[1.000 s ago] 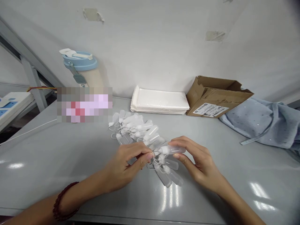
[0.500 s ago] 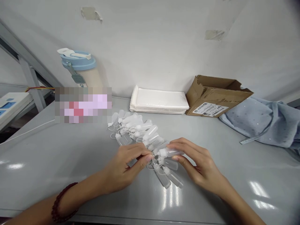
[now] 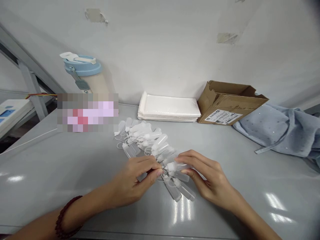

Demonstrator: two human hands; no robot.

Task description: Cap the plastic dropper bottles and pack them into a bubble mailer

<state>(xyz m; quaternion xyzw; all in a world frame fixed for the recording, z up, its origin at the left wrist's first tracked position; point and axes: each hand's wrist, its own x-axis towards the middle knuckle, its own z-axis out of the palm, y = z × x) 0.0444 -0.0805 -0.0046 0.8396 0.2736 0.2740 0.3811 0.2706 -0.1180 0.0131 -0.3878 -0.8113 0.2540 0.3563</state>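
Between the thumb and fingers of my right hand (image 3: 208, 176) lies a small clear plastic squeeze bottle (image 3: 183, 165), its white neck pointing left. My left hand (image 3: 142, 176) is pinched at the bottle's thin tip; what lies between those fingertips is too small to make out. Beneath the held bottle, other small bottles (image 3: 186, 191) lie on the table, touching one another. A heap of similar bottles (image 3: 141, 130), with white tops and thin looped straps, stretches away behind my left hand.
A grey table (image 3: 95, 160) spreads under everything. Along the wall stand a blue-lidded tumbler (image 3: 83, 68), a stack of white padded envelopes (image 3: 170, 106) and an open cardboard box (image 3: 227, 103). Blue-grey cloth (image 3: 287, 130) lies at the right, a white device (image 3: 12, 113) at the far left.
Both hands stay together at the same bottle. My right hand has shifted slightly left with it, bringing the bottle's neck closer to my left fingertips.
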